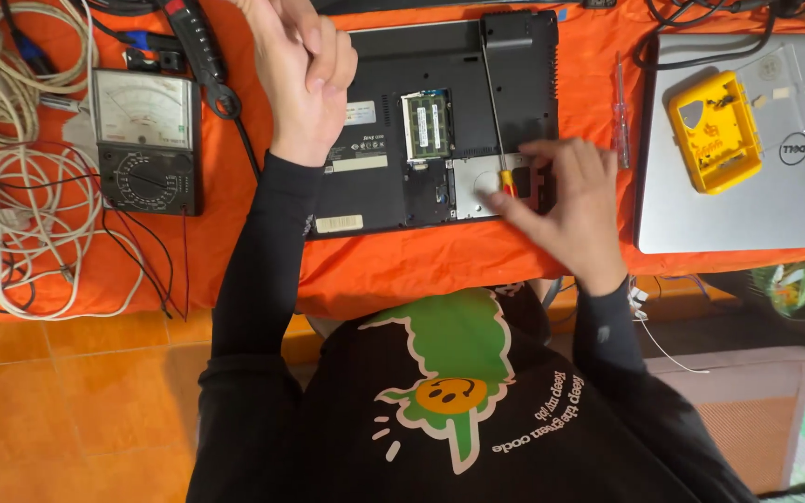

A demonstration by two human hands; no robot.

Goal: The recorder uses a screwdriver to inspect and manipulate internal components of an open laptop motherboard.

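Your right hand (570, 200) rests on the upturned black laptop (393, 186), lying at the near edge of the orange-clothed table (402, 265). Its fingers are spread, the tips touching the yellow-handled screwdriver (498, 121) lying across the open silver drive bay (477, 186). Your left hand (305, 79) hovers over the laptop's far left corner, fingers curled together, holding nothing visible. Likely step: working screws out of the opened underside. Next move probably needs a proper grip on the screwdriver handle. 1 analog multimeter (146, 140) sits left, 1 silver closed laptop (747, 177) right.
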